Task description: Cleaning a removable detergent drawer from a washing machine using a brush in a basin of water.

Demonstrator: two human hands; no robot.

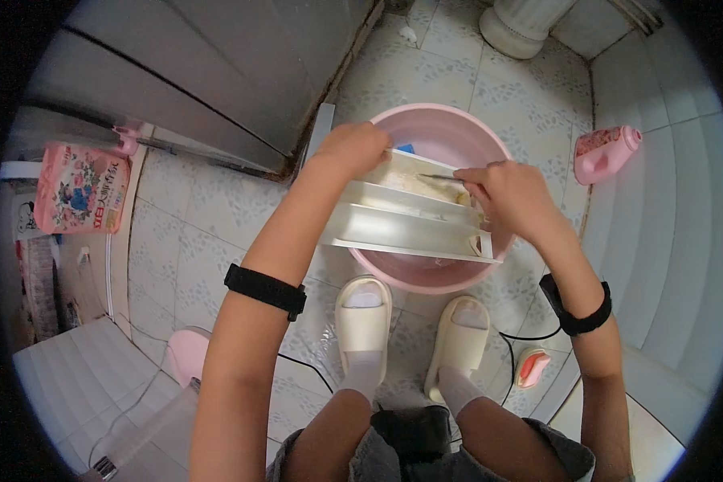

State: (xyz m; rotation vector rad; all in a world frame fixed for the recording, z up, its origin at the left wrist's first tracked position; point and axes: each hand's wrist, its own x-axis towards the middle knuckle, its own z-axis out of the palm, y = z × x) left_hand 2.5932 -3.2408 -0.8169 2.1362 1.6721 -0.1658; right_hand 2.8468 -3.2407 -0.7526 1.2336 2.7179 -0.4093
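Note:
A white plastic tray with long raised dividers (397, 223) lies tilted across a round pink plastic basin (434, 288) on the floor. My left hand (356, 147) grips the tray's far left edge. In my right hand (509, 193) is a thin dark tool (437, 177), perhaps a blade or scraper; its tip rests on the tray's yellowish, soiled far section. More residue shows at the tray's right end. Inside the basin, a small blue object (405, 148) shows just beyond the tray.
A grey cabinet or appliance (217, 72) stands at upper left. A pink detergent bottle (605, 155) is by the right wall, a pink detergent bag (83, 190) at left. Slippered feet (364, 319) stand before the basin. A brush (533, 367) and black cable (511, 355) lie at lower right.

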